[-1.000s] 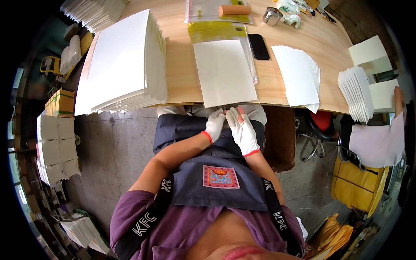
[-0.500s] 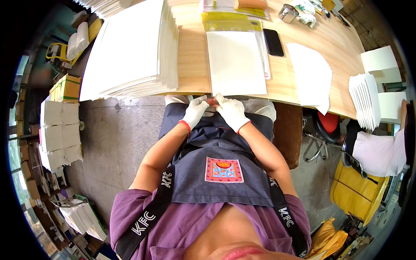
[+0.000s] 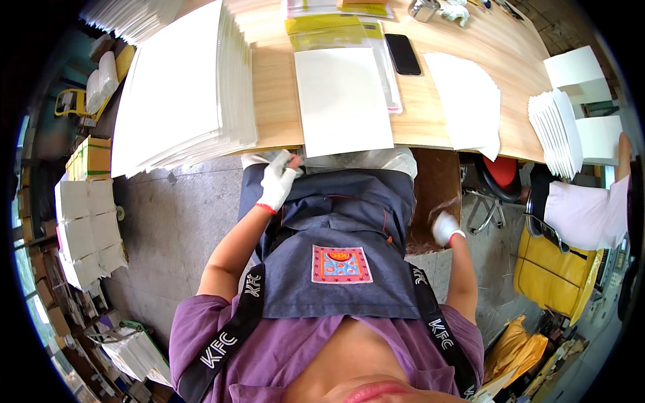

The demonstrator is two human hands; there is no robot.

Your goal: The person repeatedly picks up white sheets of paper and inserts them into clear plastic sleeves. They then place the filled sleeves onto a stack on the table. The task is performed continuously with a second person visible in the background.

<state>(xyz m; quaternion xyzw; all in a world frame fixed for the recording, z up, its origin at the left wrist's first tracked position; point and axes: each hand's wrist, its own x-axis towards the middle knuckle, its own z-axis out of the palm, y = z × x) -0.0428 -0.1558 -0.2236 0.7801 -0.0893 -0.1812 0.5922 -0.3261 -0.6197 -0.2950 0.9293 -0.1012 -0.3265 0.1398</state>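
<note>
White sheet (image 3: 342, 91) lies upper centre on the table (image 3: 275, 107), long axis up-frame; left hand (image 3: 279, 180) (gloved fingers curled at the apron edge) is nearer, right hand (image 3: 445, 227) fisted lower right

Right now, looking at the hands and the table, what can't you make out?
- Right hand: motion-blurred in the head view beside the apron; whether it holds anything cannot be told.
- Left hand: its fingertips curl at the table edge, hiding what they pinch.
- White sheet stack: its top is cut off by the picture's rim.
- Metal cup: cut by the top edge.
</note>
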